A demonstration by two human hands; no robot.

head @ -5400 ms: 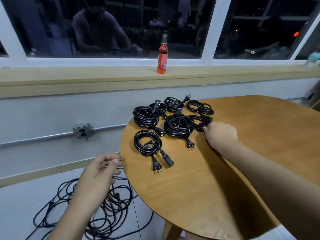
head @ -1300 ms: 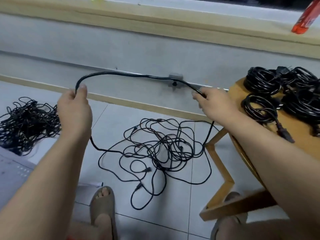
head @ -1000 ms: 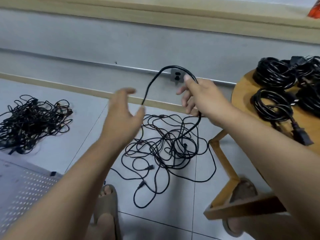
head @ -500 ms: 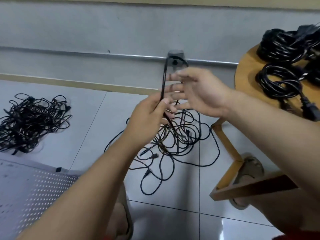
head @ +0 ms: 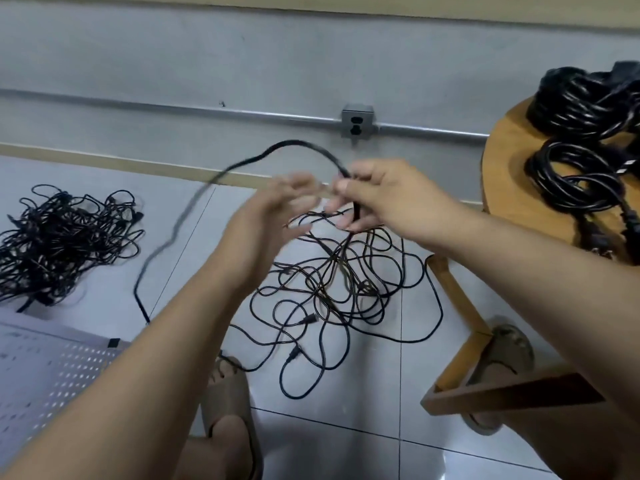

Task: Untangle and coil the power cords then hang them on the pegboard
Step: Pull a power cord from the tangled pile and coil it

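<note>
Just below the wall socket (head: 357,120), the right hand (head: 388,199) clenches its fingers (head: 349,221) around a black cord (head: 294,144). The left hand (head: 273,216) beside it is blurred, its fingers spread and released.

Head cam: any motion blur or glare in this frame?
Head view: motion blur smears the left hand and the left run of the cord; the right hand, gripping it, is sharp. Head view too: soft glare on the floor tiles at the bottom, small glints on the coiled cords on the table.
</note>
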